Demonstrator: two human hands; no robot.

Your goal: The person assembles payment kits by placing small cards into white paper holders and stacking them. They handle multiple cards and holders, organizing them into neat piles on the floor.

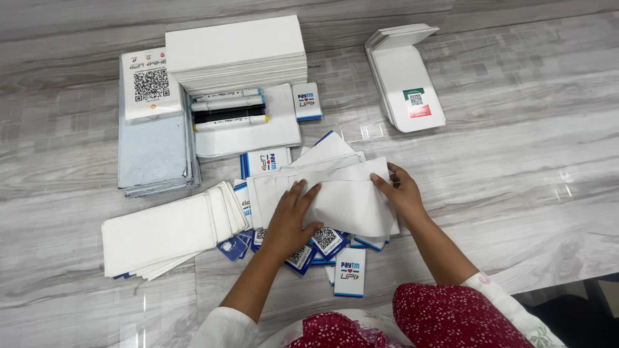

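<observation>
Pressing flat on a white paper sheet (345, 200), both hands work at the middle of the grey wood-grain tabletop (516, 161). Left hand (290, 219) lies palm down on the sheet's near-left part, fingers spread, grip not closed on anything. Right hand (401, 192) rests on the sheet's right edge, fingers spread and flat; whether the thumb curls under the edge, cannot tell.

The sheet tops a loose fan of similar white sheets (309, 169) and covers part of a scatter of small blue-edged cards (322, 243), which poke out along its near side. One such card (350, 272) lies face up just nearer than the sheet, apart from the rest.

Left of the sheet: a slanted stack of long white envelopes (167, 235), its end touching the fan. Beyond the sheet and to the left: a pile of pale blue-grey pouches (155, 158) with a white printed card (151, 84) on top. Beyond the sheet: a tall stack of white boards (237, 55), and before it four markers (229, 109) lying side by side on a white pad (258, 135). Beyond the sheet and to the right, well apart: folded white stands (406, 77) with a small coloured label.
</observation>
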